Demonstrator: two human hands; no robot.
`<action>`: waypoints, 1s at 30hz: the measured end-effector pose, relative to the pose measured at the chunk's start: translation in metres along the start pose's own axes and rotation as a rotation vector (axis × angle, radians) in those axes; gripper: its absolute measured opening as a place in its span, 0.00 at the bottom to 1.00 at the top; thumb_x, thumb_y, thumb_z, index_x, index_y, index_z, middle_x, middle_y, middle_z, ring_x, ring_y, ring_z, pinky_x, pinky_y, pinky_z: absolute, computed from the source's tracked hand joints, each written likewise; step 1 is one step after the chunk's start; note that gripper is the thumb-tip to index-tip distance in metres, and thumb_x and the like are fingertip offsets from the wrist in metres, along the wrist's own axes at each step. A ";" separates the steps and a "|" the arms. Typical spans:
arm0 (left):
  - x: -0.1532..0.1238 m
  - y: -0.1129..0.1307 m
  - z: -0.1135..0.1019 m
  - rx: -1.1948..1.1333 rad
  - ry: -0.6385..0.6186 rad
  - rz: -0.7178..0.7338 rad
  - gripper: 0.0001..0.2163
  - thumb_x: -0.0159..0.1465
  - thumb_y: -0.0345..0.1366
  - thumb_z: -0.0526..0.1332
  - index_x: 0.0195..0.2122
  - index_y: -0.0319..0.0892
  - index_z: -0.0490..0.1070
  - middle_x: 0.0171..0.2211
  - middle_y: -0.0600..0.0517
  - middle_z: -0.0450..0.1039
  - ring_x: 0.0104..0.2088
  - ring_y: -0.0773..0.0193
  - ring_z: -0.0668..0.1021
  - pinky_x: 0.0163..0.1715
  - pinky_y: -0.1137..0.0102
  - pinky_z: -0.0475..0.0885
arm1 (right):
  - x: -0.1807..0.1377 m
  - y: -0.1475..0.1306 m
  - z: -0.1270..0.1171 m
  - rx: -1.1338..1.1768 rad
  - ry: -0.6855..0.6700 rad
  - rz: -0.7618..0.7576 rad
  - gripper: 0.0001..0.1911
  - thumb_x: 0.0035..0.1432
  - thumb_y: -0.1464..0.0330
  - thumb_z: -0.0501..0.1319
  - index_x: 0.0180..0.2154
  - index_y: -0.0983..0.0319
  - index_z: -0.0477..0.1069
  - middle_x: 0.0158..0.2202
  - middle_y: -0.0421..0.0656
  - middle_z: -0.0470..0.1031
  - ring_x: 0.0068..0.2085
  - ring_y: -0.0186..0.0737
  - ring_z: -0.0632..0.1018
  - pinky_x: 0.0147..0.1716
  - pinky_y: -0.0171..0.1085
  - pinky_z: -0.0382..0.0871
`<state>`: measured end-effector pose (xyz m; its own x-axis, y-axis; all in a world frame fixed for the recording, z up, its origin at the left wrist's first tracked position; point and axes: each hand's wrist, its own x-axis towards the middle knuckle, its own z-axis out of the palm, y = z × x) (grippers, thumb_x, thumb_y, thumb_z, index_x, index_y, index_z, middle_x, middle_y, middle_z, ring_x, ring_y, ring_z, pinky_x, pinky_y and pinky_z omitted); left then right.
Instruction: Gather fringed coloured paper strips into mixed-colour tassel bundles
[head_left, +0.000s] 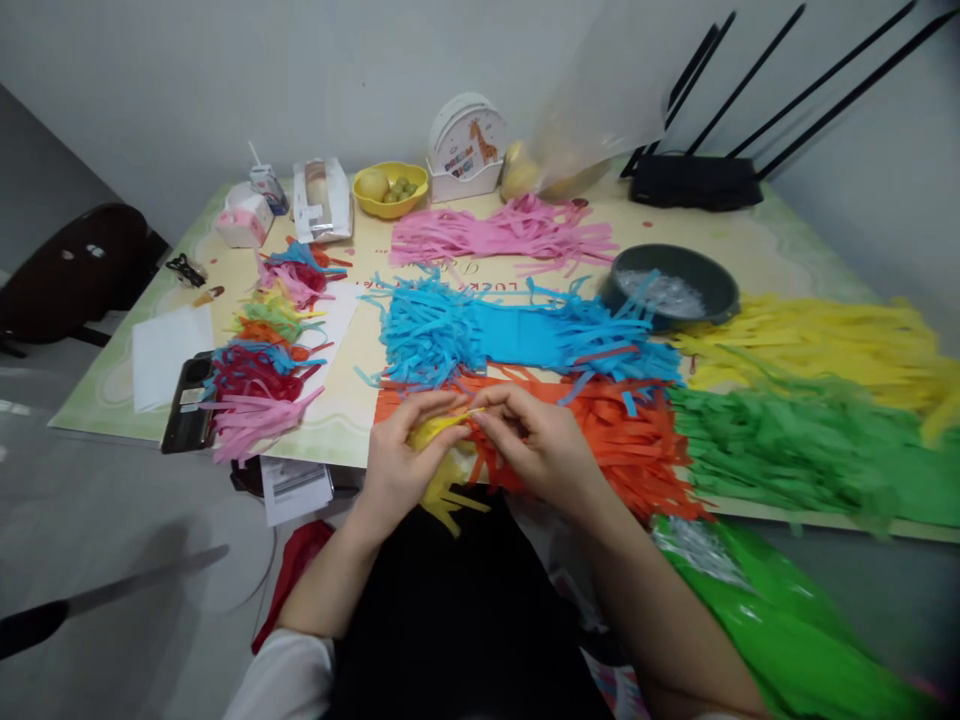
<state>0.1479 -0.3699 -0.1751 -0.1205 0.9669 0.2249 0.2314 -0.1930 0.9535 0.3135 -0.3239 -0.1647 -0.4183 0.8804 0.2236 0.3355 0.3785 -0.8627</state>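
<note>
Left hand (401,460): my thumb and fingers close around the small yellow fringe (442,485), apparently steadying it so its strips hang free.
Right hand (532,440): my thumb and forefinger pinch its upper end, probably for fine control.
Yellow fringe location: between my hands, at the table's near edge.
Orange strips (634,435): thin, papery, ruffled.
Blue sheet (519,335): smooth middle, curling fringed ends; laid out flat, presumably against tangling.
Pink sheet (499,235): likewise fringed, farthest.

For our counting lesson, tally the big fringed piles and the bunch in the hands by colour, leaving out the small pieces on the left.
Pink pile: 1
Blue pile: 1
Orange pile: 1
Green pile: 1
Yellow pile: 1
Yellow bunch between left hand and right hand: 1
Total: 6
</note>
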 end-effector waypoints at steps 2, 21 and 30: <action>0.002 0.001 -0.004 0.057 -0.028 0.005 0.11 0.61 0.36 0.67 0.44 0.41 0.77 0.42 0.47 0.81 0.43 0.60 0.82 0.46 0.68 0.76 | 0.000 -0.001 -0.001 -0.030 0.033 -0.008 0.06 0.63 0.65 0.57 0.37 0.60 0.70 0.23 0.38 0.73 0.20 0.31 0.70 0.20 0.30 0.61; -0.005 -0.013 -0.012 -0.320 -0.072 -0.289 0.10 0.55 0.42 0.71 0.33 0.41 0.80 0.30 0.48 0.82 0.33 0.59 0.83 0.38 0.67 0.77 | 0.006 -0.012 -0.004 0.035 -0.081 -0.052 0.06 0.59 0.66 0.62 0.34 0.60 0.77 0.26 0.41 0.79 0.23 0.33 0.76 0.22 0.29 0.67; -0.042 -0.028 -0.093 -0.194 0.076 -0.464 0.16 0.53 0.47 0.70 0.32 0.38 0.75 0.22 0.52 0.76 0.17 0.68 0.73 0.22 0.73 0.69 | -0.002 -0.020 0.048 0.201 -0.092 -0.022 0.10 0.62 0.65 0.58 0.42 0.62 0.74 0.23 0.39 0.76 0.21 0.33 0.74 0.20 0.30 0.68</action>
<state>0.0569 -0.4201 -0.1927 -0.2396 0.9447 -0.2239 -0.0458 0.2194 0.9746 0.2669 -0.3474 -0.1700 -0.5018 0.8395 0.2086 0.1541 0.3241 -0.9334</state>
